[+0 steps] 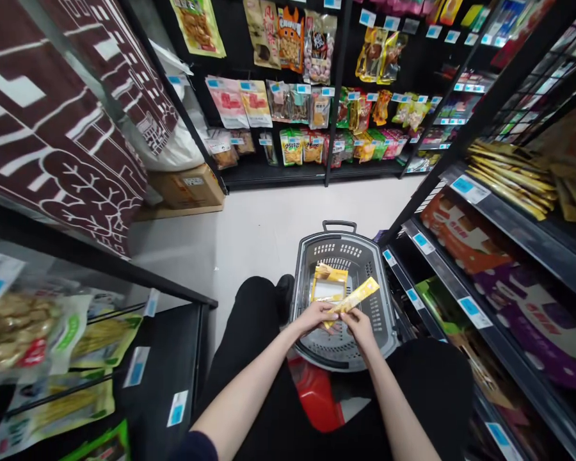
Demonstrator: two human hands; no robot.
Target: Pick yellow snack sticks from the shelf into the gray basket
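Between my two hands is a long, thin yellow packet [362, 296], slanting up to the right above a grey shopping basket [297, 275]. My left hand [317, 315] has its fingers closed on the packet's lower part. My right hand [359, 321] pinches it close by, near its lower middle. Inside the basket, beyond my hands, sits a yellow box [333, 274] with a large pale window or opening. The basket stands on the floor between my knees, its dark handle [340, 224] at the far end.
On the right, a shelf holds a stack of similar yellow packets [513, 176], with orange and purple packages [532, 320] below. Hanging snack bags [288, 102] fill the rack ahead. A cardboard box [187, 189] stands at left; a red object [317, 394] lies below the basket.
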